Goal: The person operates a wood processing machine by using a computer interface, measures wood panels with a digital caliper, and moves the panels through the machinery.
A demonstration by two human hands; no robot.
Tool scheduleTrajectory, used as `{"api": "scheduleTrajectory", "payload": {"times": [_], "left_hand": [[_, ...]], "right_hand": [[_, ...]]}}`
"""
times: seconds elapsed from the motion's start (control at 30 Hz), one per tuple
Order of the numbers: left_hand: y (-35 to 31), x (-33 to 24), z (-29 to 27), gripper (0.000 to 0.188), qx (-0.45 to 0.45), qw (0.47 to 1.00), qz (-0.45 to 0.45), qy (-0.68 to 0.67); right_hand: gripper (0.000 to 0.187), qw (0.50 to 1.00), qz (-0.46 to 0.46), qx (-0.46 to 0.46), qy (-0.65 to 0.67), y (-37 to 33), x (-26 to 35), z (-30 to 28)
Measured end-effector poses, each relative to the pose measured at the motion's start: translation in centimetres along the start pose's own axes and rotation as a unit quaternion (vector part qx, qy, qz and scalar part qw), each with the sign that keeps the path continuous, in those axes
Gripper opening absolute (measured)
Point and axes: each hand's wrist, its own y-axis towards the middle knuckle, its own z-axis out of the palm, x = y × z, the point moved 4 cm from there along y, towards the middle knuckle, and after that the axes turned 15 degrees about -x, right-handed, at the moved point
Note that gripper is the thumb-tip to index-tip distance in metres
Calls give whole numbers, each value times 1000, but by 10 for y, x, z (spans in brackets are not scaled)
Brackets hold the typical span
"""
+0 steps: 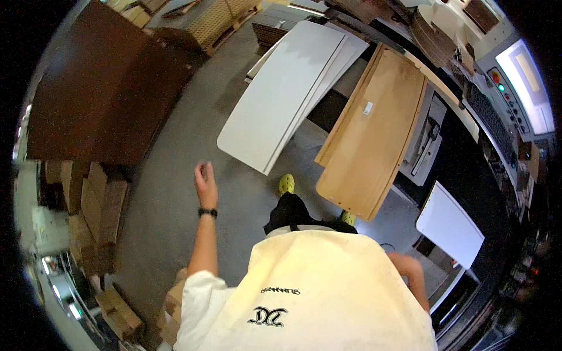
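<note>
My left hand [205,182] hangs out over the grey floor with nothing in it, fingers loosely bent and slightly apart. A dark watch [207,212] is on that wrist. Nearest to this hand is a stack of white panels [281,96] with rounded corners, lying slightly fanned. To its right, wood-coloured panels [374,140] overlap each other, and a small white label [367,108] sits on the top one. Only a bent part of my right arm [413,275] shows beside my shirt; its hand is hidden. A smaller white panel [451,225] lies farther right.
A large dark brown stack [105,88] stands at the left, with cardboard boxes [102,202] below it. At the right are a control panel with a lit screen [527,88] and a keyboard [490,117]. A caliper-like tool [430,140] rests beside the wood-coloured panels.
</note>
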Motion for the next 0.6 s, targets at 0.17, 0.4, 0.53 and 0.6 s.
{"api": "scheduleTrajectory", "payload": {"times": [0.17, 0.4, 0.53, 0.6], "left_hand": [[92, -71, 79, 71, 238, 965, 103, 31], [128, -53, 111, 77, 363, 930, 33, 43], [143, -38, 109, 73, 364, 931, 21, 27], [145, -40, 105, 69, 371, 928, 24, 32]], "right_hand": [[22, 968, -223, -114, 9, 58, 244, -9], [71, 830, -227, -509, -13, 233, 343, 33], [95, 835, -157, -521, -79, 288, 346, 61], [102, 839, -136, -516, -104, 301, 343, 68]]}}
